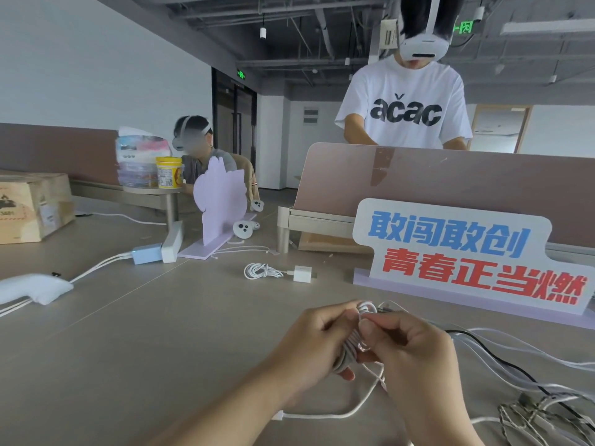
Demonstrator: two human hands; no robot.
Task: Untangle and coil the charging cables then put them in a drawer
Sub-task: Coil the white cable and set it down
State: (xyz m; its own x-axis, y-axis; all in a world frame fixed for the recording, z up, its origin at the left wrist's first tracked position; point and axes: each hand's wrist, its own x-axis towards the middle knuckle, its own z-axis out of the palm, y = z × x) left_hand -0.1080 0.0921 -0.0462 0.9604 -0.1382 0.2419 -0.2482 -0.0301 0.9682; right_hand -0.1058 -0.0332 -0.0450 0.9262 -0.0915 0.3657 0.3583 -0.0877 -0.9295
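My left hand grips a coil of white cable just above the table. Close beside it, my right hand pinches a strand of the same coil between thumb and fingers. The cable's loose end trails down onto the table and finishes in a white plug near my left forearm. A tangle of white, black and braided cables lies on the table to the right. Farther away sits a coiled white cable with a white charger block. No drawer is in view.
A printed sign stands right of centre behind my hands. A pink divider runs behind it, with a person in a white shirt beyond. At left are a power strip, blue adapter, cardboard box and purple cutout.
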